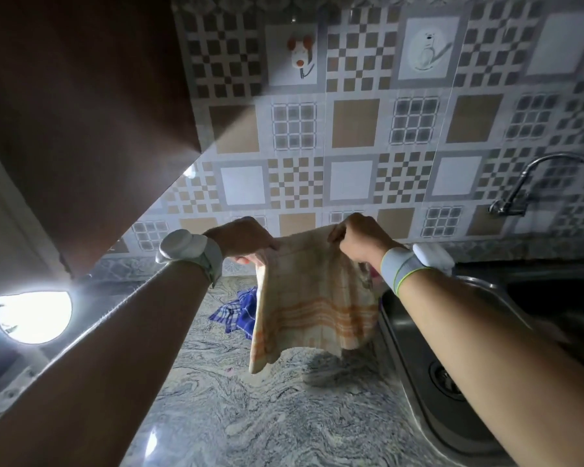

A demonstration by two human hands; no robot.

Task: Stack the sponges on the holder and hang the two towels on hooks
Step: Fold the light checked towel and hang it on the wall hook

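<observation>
A: What are your hands holding?
B: Your left hand point(241, 239) and right hand point(359, 237) each pinch the top edge of the orange-striped cloth towel point(314, 298), hanging above the grey marbled stone bench point(250, 416).

The orange towel point(314, 298) covers most of the blue checked towel point(238, 313) lying on the table point(250, 416), and hides the fingertips of both hands gripping its top edge. Something pink and white behind the right hand point(359, 239) is too covered to identify. The sink point(486, 332) and the tap point(547, 183) run off the right edge. The bear hook point(427, 50) is faint.
</observation>
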